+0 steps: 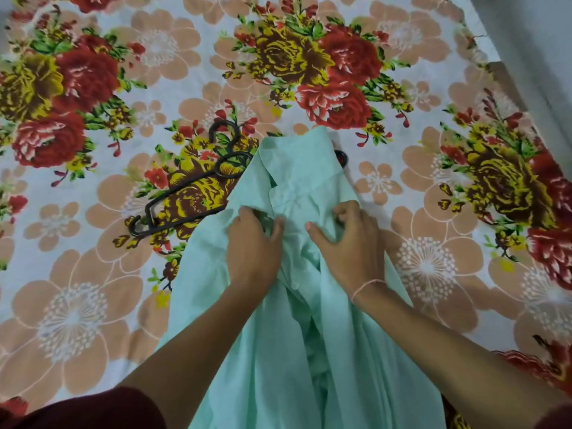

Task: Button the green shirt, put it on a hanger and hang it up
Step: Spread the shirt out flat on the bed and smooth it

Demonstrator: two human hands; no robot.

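The green shirt [297,181] lies lengthwise on the flowered bedsheet, collar pointing away from me, tail running down to the bottom edge. My left hand [252,246] pinches the left side of the front placket just below the collar. My right hand [348,243] grips the right side of the placket, fingers curled into the cloth. A white button [294,285] shows lower down between my wrists. A black hanger [192,181] lies on the sheet left of the collar, partly under the shirt; a bit of it pokes out at the collar's right.
The flowered bedsheet [93,274] covers the whole surface around the shirt. A grey wall or bed edge [532,57] runs along the top right corner. A thin thread band circles my right wrist.
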